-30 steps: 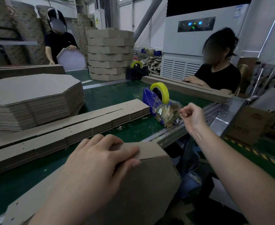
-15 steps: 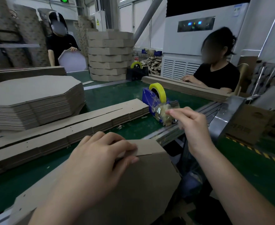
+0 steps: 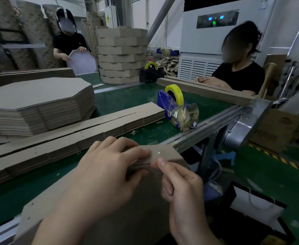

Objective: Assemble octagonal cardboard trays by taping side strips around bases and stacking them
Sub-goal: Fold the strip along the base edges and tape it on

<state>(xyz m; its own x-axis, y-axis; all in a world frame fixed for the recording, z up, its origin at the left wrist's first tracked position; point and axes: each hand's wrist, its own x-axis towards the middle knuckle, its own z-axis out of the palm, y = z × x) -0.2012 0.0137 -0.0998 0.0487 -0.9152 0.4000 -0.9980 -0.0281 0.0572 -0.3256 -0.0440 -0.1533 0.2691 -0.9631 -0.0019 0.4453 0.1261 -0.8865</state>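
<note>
Near edge of the counter (image 3: 124, 103): left hand (image 3: 108, 174) grips the light, stiff, crease-prone cardboard tray (image 3: 145, 218) by its rim, likely the safest hold; right hand (image 3: 182, 186) pinches apparent clear tape (image 3: 158, 153) at the seam.

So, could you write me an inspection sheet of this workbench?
Surface: green belt table.
Job's things: stack of octagonal bases; side strips; tray at the near edge; tape dispenser with yellow roll.
Clutter: cardboard scraps on the belt; crumpled tape wad at the dispenser.
Hands: left hand grips the tray's rim; right hand, fingers curled, fingertip at the seam; tape not discernible.
Cables: pale cable hanging under the table frame.
Surroundings: worker opposite; worker far left; stacked trays; white cooling unit.
</note>
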